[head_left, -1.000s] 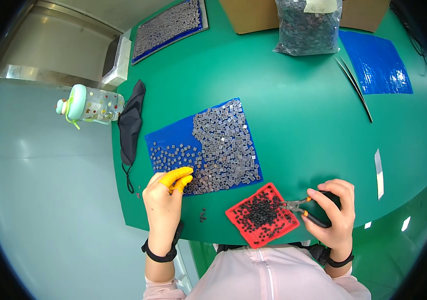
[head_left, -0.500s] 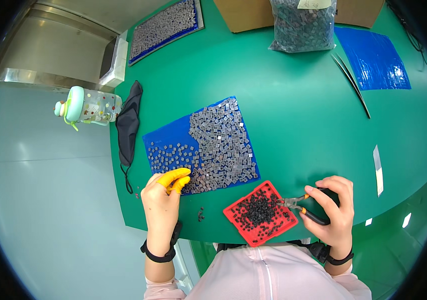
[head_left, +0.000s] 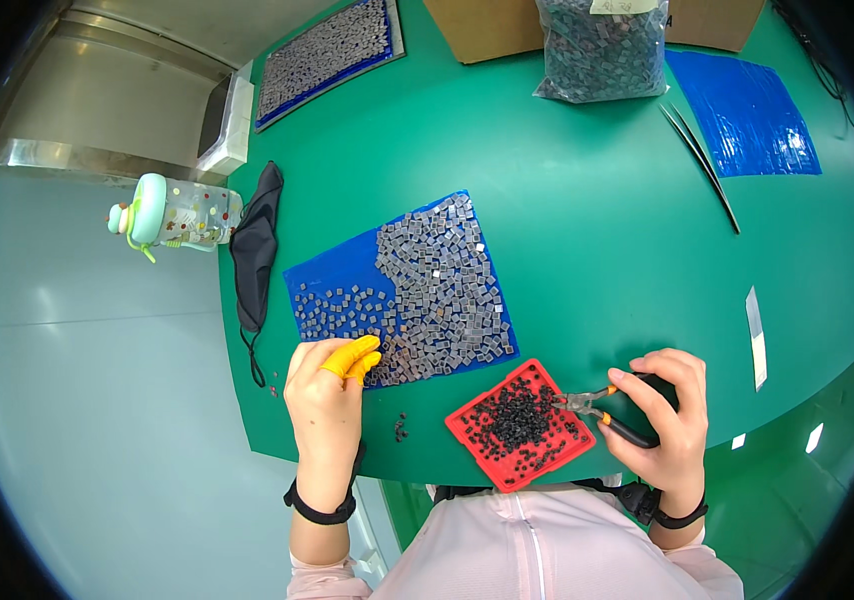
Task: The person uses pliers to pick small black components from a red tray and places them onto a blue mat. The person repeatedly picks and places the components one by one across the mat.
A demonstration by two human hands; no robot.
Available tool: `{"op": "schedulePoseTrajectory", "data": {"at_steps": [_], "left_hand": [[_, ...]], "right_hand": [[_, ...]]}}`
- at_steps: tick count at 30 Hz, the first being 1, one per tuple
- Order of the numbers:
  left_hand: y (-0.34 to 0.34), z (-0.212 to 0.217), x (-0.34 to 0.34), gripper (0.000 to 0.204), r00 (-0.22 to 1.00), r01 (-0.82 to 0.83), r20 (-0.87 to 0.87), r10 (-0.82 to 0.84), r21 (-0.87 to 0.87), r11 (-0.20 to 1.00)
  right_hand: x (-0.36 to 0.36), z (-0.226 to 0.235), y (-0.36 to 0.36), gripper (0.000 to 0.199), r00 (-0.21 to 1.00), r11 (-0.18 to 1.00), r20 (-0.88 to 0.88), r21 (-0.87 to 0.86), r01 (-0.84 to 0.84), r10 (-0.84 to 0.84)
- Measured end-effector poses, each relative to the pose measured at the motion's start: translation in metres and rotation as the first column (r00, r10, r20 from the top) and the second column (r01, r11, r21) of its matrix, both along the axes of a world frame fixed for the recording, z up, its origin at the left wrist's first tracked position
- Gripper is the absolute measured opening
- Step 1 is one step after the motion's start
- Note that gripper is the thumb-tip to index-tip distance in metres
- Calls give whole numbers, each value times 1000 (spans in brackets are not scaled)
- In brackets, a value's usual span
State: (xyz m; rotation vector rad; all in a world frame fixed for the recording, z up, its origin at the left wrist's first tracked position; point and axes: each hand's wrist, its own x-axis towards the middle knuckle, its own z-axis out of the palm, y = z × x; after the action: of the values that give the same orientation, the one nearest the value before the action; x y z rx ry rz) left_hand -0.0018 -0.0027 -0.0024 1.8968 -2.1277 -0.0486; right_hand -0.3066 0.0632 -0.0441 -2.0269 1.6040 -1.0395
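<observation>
The red tray [head_left: 553,464] lies between both hands [head_left: 322,410] [head_left: 679,415].

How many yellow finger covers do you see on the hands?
2 that I see, both on the left hand: one yellow cover on a finger, the other yellow cover on the thumb just below it. More could be hidden behind the hand.

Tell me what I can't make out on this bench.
In the head view:
Whether the left hand pinches a piece: yellow finger covers hide it.
Part of the pliers: behind the right hand.
Exact shape of the black pieces: too small.
Cardboard box: cut off by the top edge, partly behind the bag.
</observation>
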Motion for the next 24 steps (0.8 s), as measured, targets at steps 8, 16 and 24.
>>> {"op": "schedulePoseTrajectory", "data": {"at_steps": [8, 16, 24], "left_hand": [[1, -2, 0, 30, 998, 24, 51, -23, -20, 1000], [1, 0, -2, 29, 998, 36, 56, -34, -33, 999], [4, -1, -1, 29, 997, 45, 58, -43, -30, 999]], "right_hand": [[0, 1, 0, 54, 1000, 1000, 5, 7, -1, 1], [-1, 1, 0, 55, 1000, 1000, 6, 4, -1, 1], [-1, 2, -1, 55, 1000, 1000, 12, 5, -3, 3]]}}
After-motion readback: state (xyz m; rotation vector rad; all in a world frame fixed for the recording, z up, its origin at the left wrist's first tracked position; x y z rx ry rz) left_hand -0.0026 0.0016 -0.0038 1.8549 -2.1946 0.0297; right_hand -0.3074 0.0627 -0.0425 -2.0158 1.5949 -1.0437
